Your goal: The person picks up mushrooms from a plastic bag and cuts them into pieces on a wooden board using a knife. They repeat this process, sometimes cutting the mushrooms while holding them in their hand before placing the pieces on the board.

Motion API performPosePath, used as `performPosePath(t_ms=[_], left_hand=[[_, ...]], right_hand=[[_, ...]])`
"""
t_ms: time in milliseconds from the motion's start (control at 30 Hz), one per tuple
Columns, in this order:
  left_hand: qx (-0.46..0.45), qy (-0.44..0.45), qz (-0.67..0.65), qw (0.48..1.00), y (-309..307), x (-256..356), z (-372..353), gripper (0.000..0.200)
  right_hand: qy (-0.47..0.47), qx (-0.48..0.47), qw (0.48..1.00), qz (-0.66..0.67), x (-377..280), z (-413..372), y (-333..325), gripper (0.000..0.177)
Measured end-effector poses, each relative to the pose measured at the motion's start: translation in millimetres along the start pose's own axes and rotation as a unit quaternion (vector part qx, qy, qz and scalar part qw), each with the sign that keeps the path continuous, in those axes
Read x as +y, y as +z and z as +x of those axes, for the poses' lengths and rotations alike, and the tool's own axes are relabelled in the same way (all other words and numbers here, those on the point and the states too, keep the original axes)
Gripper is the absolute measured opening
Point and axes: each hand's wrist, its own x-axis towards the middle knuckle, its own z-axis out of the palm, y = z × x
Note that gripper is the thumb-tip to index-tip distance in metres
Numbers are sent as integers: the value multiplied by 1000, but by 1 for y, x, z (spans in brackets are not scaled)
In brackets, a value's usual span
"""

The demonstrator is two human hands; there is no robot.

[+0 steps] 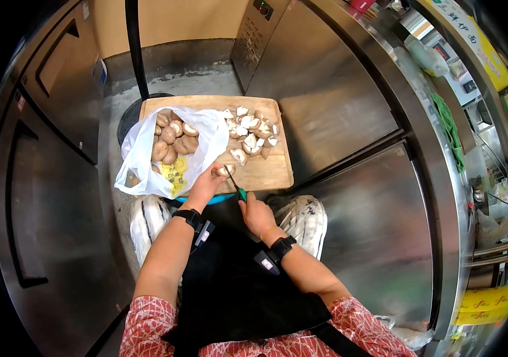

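Observation:
On a wooden cutting board [266,172] in front of me, my left hand [205,181] pinches a mushroom [224,171] near the front edge. My right hand [257,214] is closed round the green handle of a knife [240,194], its dark blade lying against that mushroom. Left of them, an open white plastic bag [141,140] with yellow print holds several whole brown mushrooms [173,140]. Cut mushroom pieces [251,131] with white flesh lie heaped at the board's back right.
Steel cabinet doors [337,77] rise close on the right, and more steel doors [51,196] stand on the left. A black bin [129,119] shows behind the board, with a dark pole [135,47] above it. A blue rim [218,199] peeks out under the board.

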Motion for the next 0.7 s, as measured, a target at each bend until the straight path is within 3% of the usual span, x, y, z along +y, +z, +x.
performPosePath(t_ms=[233, 300, 433, 533, 633, 667, 700], left_hand=[[2, 3, 60, 998, -1, -3, 2, 32], [0, 1, 17, 1000, 2, -6, 2, 31], [-13, -15, 2, 1000, -3, -1, 3, 29], [35, 39, 21, 998, 9, -63, 16, 25], [8, -78, -71, 994, -3, -6, 3, 25], [4, -80, -23, 997, -7, 3, 3, 41], [23, -28, 36, 999, -6, -3, 5, 40]], right_hand=[[31, -19, 999, -28, -2, 8, 6, 30], [26, -21, 999, -25, 1, 10, 7, 31], [-38, -22, 999, 31, 23, 20, 11, 32], [-80, -23, 994, 77, 39, 23, 10, 30], [-56, -17, 986, 155, 43, 13, 8, 30], [-71, 8, 988, 139, 42, 12, 9, 31], [-82, 5, 985, 154, 44, 14, 11, 32]])
